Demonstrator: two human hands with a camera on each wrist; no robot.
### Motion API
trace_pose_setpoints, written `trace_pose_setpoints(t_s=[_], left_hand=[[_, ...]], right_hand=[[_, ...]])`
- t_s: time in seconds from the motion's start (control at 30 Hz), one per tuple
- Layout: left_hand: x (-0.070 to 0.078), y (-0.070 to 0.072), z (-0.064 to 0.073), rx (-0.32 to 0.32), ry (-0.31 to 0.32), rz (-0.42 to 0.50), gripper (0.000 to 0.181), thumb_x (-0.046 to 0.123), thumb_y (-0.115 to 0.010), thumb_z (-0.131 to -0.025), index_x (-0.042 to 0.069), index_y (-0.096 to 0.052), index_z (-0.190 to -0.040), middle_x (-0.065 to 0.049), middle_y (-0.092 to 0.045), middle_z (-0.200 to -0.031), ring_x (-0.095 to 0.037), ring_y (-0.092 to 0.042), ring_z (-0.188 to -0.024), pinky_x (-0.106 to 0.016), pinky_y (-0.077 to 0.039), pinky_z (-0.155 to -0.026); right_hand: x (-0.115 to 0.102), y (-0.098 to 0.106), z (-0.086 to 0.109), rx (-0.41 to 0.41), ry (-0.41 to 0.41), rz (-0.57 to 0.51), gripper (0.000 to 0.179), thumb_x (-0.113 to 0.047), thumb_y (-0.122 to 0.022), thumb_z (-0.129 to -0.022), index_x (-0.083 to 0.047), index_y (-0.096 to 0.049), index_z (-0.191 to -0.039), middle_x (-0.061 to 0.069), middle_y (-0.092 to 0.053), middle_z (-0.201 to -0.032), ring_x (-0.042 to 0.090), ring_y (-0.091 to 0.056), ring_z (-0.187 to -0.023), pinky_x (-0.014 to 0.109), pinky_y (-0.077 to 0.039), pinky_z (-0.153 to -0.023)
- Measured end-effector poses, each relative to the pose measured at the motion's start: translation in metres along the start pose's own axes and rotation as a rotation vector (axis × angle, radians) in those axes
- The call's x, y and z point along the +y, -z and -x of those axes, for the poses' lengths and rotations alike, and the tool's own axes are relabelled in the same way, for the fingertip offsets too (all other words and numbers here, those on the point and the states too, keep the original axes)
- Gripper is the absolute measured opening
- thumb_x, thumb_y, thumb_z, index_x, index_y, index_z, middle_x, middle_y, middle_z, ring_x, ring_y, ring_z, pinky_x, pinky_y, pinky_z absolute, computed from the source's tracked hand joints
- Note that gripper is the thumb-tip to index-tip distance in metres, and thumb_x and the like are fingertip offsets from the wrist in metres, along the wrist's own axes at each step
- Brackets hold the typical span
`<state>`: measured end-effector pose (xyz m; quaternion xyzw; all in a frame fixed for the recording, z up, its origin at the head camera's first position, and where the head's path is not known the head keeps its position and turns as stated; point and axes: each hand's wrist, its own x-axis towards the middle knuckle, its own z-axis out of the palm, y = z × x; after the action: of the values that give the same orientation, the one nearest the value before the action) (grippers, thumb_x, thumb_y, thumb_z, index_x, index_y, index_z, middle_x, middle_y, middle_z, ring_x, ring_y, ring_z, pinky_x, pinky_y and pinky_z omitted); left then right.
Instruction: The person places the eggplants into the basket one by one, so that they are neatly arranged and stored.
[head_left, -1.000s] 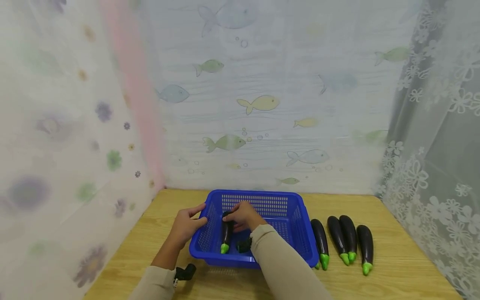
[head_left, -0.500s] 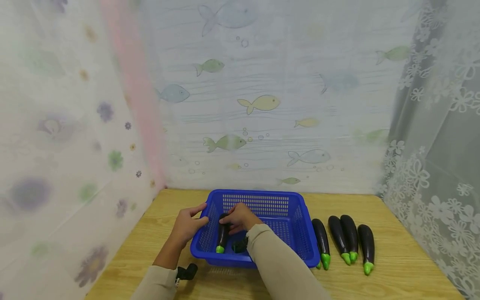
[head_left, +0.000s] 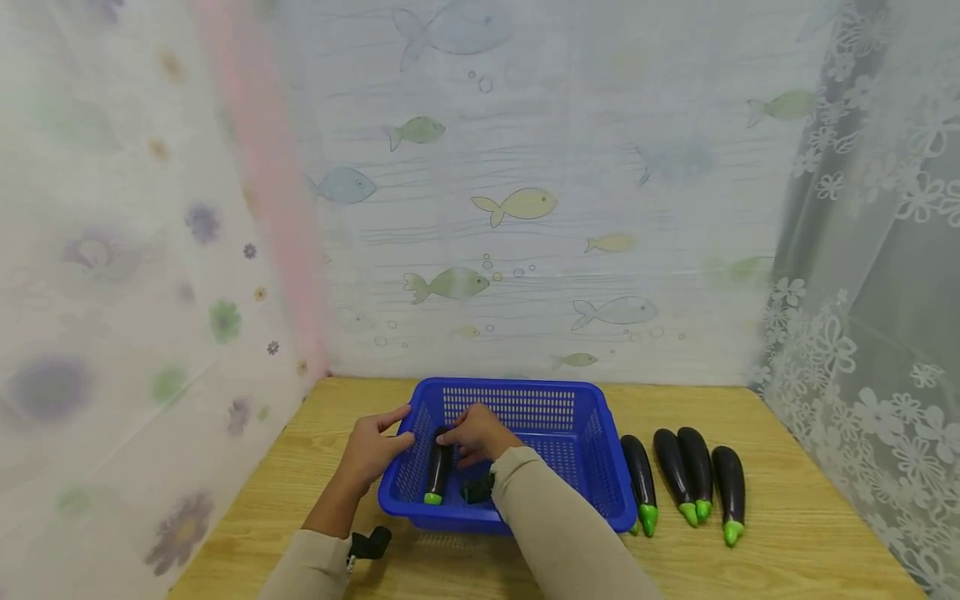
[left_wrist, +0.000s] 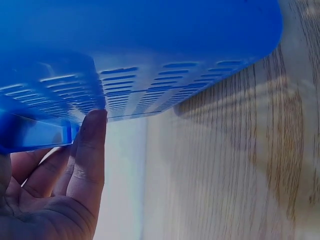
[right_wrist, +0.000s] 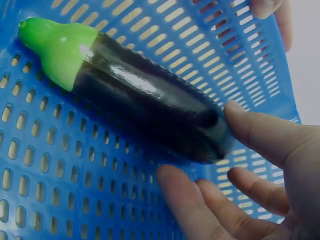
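A dark purple eggplant (head_left: 438,468) with a green cap lies inside the blue plastic basket (head_left: 525,527), along its left wall. My right hand (head_left: 480,433) is over the eggplant's far end. In the right wrist view the right thumb (right_wrist: 260,132) is right at the rounded end of the eggplant, while the other fingers (right_wrist: 187,202) are spread apart from it over the slotted bottom. My left hand (head_left: 372,450) holds the basket's left rim. The left wrist view shows one fingertip (left_wrist: 95,120) against the slotted wall and the other fingers partly hidden behind the rim.
Several more eggplants (head_left: 675,477) lie on the wooden table (head_left: 813,508) to the right of the basket, one partly hidden by its wall. A black wrist camera (head_left: 477,489) hangs under the right wrist inside the basket. Printed curtains (head_left: 525,250) enclose the table.
The eggplant in the basket has shifted left toward the left wall, with my right hand following slightly. My left hand stays on the rim.
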<state>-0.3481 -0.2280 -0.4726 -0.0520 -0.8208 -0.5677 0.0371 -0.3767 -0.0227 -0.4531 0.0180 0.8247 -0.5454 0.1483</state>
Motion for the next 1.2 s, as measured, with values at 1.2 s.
trace_pose_setpoints(t_s=[1.2], left_hand=[[-0.002,-0.001,-0.001,0.017,0.014,0.02,0.056,0.012,-0.072,-0.092,0.014,-0.06,-0.147,-0.014,-0.052,-0.156,-0.04,-0.069,-0.119,-0.047,-0.062,-0.082]], right_hand=[[-0.014,0.029,0.017,0.023,0.192,0.034,0.06,-0.021,-0.084,-0.087,-0.001,-0.059,-0.138,0.02,-0.064,-0.12,0.044,-0.069,-0.108,0.048,-0.064,-0.07]])
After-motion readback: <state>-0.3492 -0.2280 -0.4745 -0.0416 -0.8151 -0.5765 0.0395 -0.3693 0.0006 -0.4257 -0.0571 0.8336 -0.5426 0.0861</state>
